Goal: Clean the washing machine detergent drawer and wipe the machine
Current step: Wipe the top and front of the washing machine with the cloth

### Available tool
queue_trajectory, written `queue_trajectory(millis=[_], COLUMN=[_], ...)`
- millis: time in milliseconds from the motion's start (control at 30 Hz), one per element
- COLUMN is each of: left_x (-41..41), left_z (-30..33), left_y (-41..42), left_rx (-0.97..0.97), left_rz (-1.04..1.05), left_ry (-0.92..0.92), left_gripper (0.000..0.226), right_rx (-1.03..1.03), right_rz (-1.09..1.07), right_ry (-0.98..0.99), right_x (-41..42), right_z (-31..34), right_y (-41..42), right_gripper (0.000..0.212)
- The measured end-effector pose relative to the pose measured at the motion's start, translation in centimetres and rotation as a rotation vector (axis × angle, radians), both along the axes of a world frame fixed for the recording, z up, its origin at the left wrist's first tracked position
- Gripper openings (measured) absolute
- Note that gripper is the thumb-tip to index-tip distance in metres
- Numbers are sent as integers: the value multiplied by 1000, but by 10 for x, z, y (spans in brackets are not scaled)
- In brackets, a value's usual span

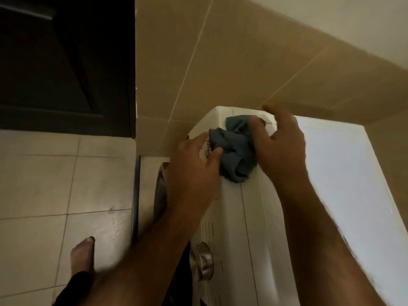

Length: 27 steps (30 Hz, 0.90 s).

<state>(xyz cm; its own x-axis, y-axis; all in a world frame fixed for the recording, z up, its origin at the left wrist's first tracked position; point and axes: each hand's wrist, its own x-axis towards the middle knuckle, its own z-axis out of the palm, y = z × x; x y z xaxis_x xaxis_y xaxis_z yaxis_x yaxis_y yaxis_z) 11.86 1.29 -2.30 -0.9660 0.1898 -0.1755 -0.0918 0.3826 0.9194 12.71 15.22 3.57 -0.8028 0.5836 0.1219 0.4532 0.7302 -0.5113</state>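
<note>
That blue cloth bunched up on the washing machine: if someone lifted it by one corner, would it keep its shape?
Probably not. The blue cloth lies in soft folds between the left hand and right hand, so it would likely droop and unfold. It looks thin, so probably light. Pushed across the washing machine, it would likely crumple.

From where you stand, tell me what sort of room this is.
Probably a home laundry corner or bathroom: a white washing machine with a dial stands against a tiled wall on a tiled floor, beside a dark door.
</note>
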Motion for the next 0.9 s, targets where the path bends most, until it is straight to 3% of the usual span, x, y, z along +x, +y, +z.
queue_trajectory(millis=[100,200,400,500,633,733,900], left_x=[-2,-4,2,2,0,-4,-14], left_z=[-9,-14,-35,-41,-45,-43,-42], left_y=[-10,-19,-33,-40,-43,-35,-26], left_rx=[108,161,145,159,173,207,257], left_rz=[74,66,17,-19,-81,-93,-115], left_ry=[-121,-134,-203,-267,-297,-322,-358], left_gripper=[46,32,23,18,10,11,27], right_rx=[75,138,342,334,207,203,413], right_rz=[112,104,246,304,89,-50,56], right_ry=[-115,-296,-251,-226,-281,-204,-347], right_x=[3,-1,3,31,39,0,-52], right_z=[-20,-43,-55,-51,-47,-50,-56], right_y=[-17,-26,-51,-55,-48,-43,-52], right_gripper=[68,84,69,66,75,70,70])
